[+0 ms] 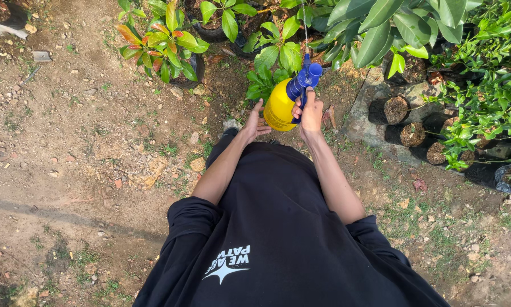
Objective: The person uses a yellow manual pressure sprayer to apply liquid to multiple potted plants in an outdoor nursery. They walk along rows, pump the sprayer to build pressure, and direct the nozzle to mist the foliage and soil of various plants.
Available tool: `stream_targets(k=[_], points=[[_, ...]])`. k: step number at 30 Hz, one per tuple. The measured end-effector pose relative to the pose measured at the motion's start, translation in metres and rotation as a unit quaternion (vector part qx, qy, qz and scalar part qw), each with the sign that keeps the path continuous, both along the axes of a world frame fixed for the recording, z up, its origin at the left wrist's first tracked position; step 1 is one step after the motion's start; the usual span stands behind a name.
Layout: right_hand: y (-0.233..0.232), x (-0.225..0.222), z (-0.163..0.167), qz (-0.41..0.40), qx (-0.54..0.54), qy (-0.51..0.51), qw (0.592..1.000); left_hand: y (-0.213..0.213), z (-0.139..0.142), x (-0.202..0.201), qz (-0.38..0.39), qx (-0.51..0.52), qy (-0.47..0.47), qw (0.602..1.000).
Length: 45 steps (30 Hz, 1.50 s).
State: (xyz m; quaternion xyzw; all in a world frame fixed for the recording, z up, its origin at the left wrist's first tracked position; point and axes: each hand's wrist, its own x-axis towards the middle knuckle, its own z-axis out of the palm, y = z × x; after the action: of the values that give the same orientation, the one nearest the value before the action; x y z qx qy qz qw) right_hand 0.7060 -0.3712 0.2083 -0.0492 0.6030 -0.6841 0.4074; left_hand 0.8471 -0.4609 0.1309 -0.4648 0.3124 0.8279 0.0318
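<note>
Two hands up front, one sprayer between them. Biggest thing in view: bare dirt ground (79,148), stony, patchy grass, covers the left side and the lower right corner. Next: the person's black top (278,227), sleeves pushed up to the elbows, white print on the front, fills the bottom centre.

Plant bank along the top and right edge: broad-leaf shrubs (380,23) at top right, small-leaf bushes (494,96) down the right side. Row of black nursery bags (406,122) with soil sits below those bushes, on and beside a flat stone.

Potted plant with red and green leaves (158,48) stands top left of centre, well apart from the hands. Small green plant (269,68) is straight ahead, just behind the sprayer.

Yellow spray bottle (279,106) with blue pump head (303,77) is held in the air at top centre, tilted, nozzle end pointing up and away toward the foliage.

Right hand (311,113): grip wrapped around the blue handle and neck, fingers curled, thumb on top; can't tell if the trigger is pressed.

Left hand (256,122): grip spread, fingers extended, touching the yellow tank's left side, supporting rather than clamping.
</note>
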Motion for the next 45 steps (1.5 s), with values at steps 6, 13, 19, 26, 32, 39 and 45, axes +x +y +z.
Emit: stream_targets(k=[6, 13, 19, 26, 32, 39, 45], points=[[-0.006, 0.005, 0.0, 0.001, 0.004, 0.007, 1.0, -0.007, 0.001, 0.006, -0.005, 0.006, 0.004, 1.0], [-0.012, 0.008, 0.002, -0.011, 0.012, -0.003, 1.0, -0.012, 0.001, 0.01, 0.001, 0.016, 0.002, 1.0], [-0.012, 0.011, 0.001, -0.011, 0.013, -0.007, 1.0, -0.015, 0.003, 0.012, 0.005, 0.021, 0.005, 1.0], [-0.02, 0.011, 0.001, -0.009, 0.009, -0.002, 1.0, -0.025, 0.009, 0.014, -0.001, 0.004, 0.001, 1.0], [-0.023, 0.013, 0.001, -0.006, 0.009, -0.001, 1.0, -0.027, 0.011, 0.016, -0.004, 0.004, 0.001, 1.0], [-0.02, 0.013, 0.0, -0.01, 0.014, -0.001, 1.0, -0.025, 0.009, 0.015, -0.003, 0.015, 0.004, 1.0], [-0.021, 0.014, 0.0, -0.015, 0.012, -0.001, 1.0, -0.028, 0.01, 0.017, -0.006, 0.013, 0.006, 1.0]])
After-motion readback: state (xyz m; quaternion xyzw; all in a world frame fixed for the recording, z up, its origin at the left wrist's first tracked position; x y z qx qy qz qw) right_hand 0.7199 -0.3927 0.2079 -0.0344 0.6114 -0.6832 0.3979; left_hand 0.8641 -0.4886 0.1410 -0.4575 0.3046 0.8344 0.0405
